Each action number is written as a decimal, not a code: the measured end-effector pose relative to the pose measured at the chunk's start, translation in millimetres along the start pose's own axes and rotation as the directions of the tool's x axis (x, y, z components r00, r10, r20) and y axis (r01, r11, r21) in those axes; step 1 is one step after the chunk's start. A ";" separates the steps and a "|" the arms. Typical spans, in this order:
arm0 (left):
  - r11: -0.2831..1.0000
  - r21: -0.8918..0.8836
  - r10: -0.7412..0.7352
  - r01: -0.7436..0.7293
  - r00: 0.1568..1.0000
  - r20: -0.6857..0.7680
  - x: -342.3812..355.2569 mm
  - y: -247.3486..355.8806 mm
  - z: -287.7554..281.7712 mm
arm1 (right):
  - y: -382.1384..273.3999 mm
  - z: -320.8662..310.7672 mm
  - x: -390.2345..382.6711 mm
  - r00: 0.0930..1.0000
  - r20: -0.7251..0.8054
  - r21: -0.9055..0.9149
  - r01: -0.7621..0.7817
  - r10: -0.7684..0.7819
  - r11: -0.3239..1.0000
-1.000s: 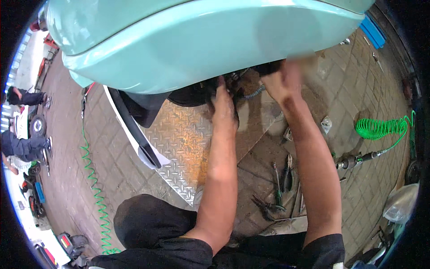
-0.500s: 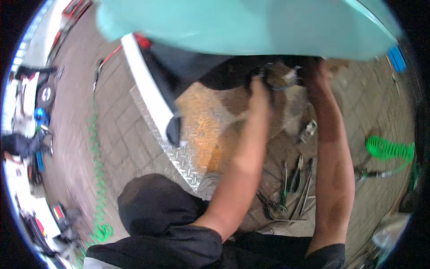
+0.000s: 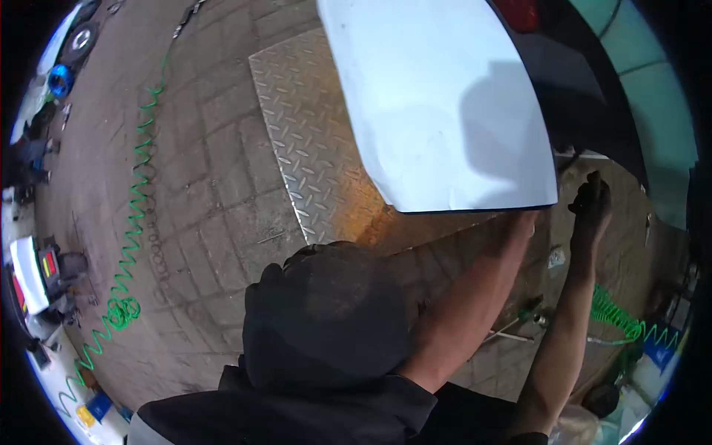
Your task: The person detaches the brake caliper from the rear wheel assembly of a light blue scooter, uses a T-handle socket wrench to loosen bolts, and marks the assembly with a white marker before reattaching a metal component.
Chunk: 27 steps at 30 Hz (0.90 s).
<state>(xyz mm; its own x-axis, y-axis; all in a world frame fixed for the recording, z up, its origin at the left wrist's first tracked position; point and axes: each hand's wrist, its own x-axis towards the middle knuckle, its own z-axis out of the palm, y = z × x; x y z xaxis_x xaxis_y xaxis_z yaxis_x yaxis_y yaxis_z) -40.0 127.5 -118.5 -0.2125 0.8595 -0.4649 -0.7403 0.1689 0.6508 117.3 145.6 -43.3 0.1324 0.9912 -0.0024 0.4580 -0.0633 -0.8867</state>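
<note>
A white panel (image 3: pixel 437 104) with a dark edge hangs over the metal checker plate (image 3: pixel 289 141), joined to black plastic (image 3: pixel 571 89) beside the mint-green body (image 3: pixel 660 126). My left hand (image 3: pixel 528 219) reaches under the panel's near edge, its fingers hidden. My right hand (image 3: pixel 591 205) is just right of the panel's corner, in shadow below the black plastic, fingers curled; whatever they hold is too dark to make out.
Green coiled air hoses (image 3: pixel 122 311) lie left and right (image 3: pixel 612 308) on the paved floor (image 3: pixel 208 185). Tools (image 3: pixel 512 334) lie beside my forearms. Parked scooters or their parts (image 3: pixel 33 278) stand along the left side.
The view has swung leftward: the white panel now fills the upper middle and the mint body sits far right. Both hands appear further right in view; the left one is now mostly covered.
</note>
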 end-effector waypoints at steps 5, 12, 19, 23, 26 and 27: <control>0.983 -0.178 -0.024 0.052 0.987 0.156 -0.6 -14.7 26.7 | 171.9 -86.4 -49.0 1.000 -0.025 -0.421 -0.007 -0.003 0.907; 0.934 -0.356 0.080 -0.002 0.976 0.204 3.7 3.7 9.9 | 190.1 -40.2 -166.7 0.967 0.205 -0.504 -0.028 0.150 0.863; 0.894 -0.449 0.046 -0.002 0.995 0.088 -1.4 -4.6 6.5 | 178.6 -23.8 -181.3 0.930 0.312 -0.599 0.035 0.193 0.800; 0.894 -0.447 0.005 0.016 0.999 0.047 -12.5 -1.2 5.6 | 197.6 -7.5 -180.4 0.893 0.395 -0.842 0.257 0.218 0.474; 0.888 -0.459 0.021 0.008 0.998 0.057 -14.1 2.0 6.5 | 173.9 8.6 -161.7 0.907 0.409 -0.749 0.273 0.098 0.603; 0.878 -0.478 -0.004 0.037 0.998 0.070 -12.5 -4.3 5.1 | 162.5 2.9 -158.5 0.934 0.347 -0.705 0.201 0.084 0.680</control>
<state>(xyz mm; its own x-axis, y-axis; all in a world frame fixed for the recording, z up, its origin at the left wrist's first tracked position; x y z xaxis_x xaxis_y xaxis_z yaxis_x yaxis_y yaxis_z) -31.0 118.5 -112.5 -0.1645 0.8904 -0.4245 -0.9623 -0.0504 0.2672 168.2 -21.4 -188.4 -0.1429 0.9608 -0.2374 0.9580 0.0740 -0.2772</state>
